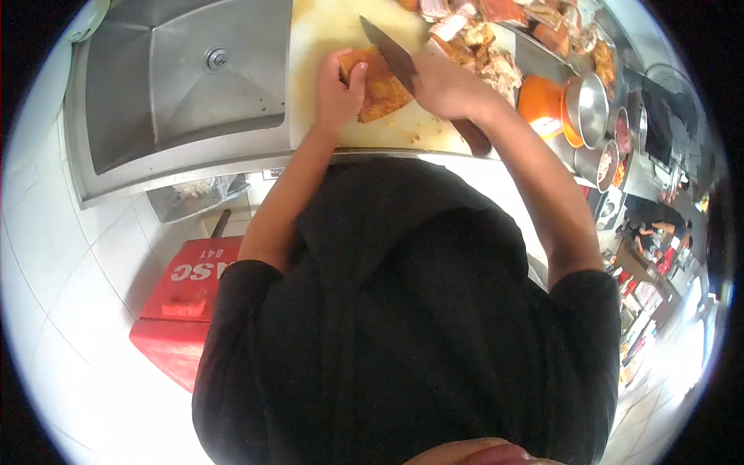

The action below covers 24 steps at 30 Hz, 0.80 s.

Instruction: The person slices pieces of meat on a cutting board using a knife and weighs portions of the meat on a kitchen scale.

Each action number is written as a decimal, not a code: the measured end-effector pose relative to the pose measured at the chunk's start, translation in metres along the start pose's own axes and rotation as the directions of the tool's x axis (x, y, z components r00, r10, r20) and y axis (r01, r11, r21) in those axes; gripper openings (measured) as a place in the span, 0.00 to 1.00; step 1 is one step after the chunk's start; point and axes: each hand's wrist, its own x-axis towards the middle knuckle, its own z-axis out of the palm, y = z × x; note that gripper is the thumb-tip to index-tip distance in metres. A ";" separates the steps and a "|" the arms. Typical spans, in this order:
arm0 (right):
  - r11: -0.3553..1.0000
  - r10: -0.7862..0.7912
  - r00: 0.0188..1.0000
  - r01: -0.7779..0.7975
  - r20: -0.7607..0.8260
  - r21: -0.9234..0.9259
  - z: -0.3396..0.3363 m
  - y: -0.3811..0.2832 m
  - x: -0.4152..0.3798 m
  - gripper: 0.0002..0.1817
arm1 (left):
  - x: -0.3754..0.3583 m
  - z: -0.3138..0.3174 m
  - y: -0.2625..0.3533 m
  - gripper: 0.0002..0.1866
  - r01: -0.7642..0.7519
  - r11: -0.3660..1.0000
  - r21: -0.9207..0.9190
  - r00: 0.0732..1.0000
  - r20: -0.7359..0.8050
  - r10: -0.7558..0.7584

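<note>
A slab of browned meat lies on the pale yellow cutting board. My left hand grips its left side, with the thumb on top and the fingers around the edge. My right hand is closed on a knife, just right of the slab. The blade points up and to the left, over the slab's upper right edge. The knife's dark handle sticks out below my right hand. Pieces of cut meat are heaped to the right on the board.
A steel sink is on the left. Metal bowls and an orange container stand at the right, near more meat. Below the counter at the left is a red box. Another person is far off at the right.
</note>
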 end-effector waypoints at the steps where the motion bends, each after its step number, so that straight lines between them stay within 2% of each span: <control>1: 1.000 0.025 1.000 -0.025 -0.012 0.004 0.003 -0.002 -0.007 0.16 | -0.001 -0.001 -0.003 0.19 -0.025 1.000 0.008 1.000 -0.001 0.025; 4: 0.995 0.098 0.995 -0.097 -0.008 0.020 0.012 -0.004 -0.005 0.17 | -0.003 0.001 0.007 0.19 0.039 0.999 0.019 0.999 -0.015 -0.038; 8: 0.990 0.134 0.988 -0.137 0.075 0.037 0.019 0.001 0.031 0.17 | -0.002 0.003 0.000 0.17 0.011 1.000 -0.003 1.000 -0.002 -0.011; 10: 0.978 0.168 0.980 -0.179 0.102 0.107 0.006 -0.005 0.023 0.17 | 0.001 0.009 -0.001 0.17 -0.002 0.998 -0.069 0.999 -0.036 -0.001; 11: 0.968 0.186 0.975 -0.203 0.124 0.144 0.004 -0.007 0.015 0.17 | -0.003 0.011 -0.002 0.16 0.010 0.999 -0.044 1.000 -0.018 -0.011; 14: 0.991 0.067 0.998 -0.069 0.021 0.111 0.004 -0.005 -0.016 0.17 | 0.001 -0.001 0.017 0.16 0.029 0.999 0.028 0.999 -0.017 -0.028; 17: 0.991 0.067 0.993 -0.054 -0.098 0.125 0.025 0.011 -0.037 0.17 | -0.003 0.004 0.017 0.16 0.006 1.000 0.020 1.000 -0.008 -0.006; 20: 0.995 0.017 0.990 -0.004 -0.137 0.095 0.034 0.014 -0.023 0.23 | -0.002 0.003 0.008 0.16 -0.023 0.999 0.043 1.000 -0.003 0.023; 22: 0.997 -0.066 0.963 0.052 -0.260 -0.060 0.073 0.032 0.001 0.28 | -0.003 0.004 0.018 0.17 -0.020 0.997 0.079 1.000 -0.010 0.021; 24: 0.997 -0.030 0.973 0.013 -0.230 -0.074 0.071 0.035 0.011 0.33 | 0.000 0.011 0.006 0.17 -0.031 0.999 0.025 0.999 -0.025 0.032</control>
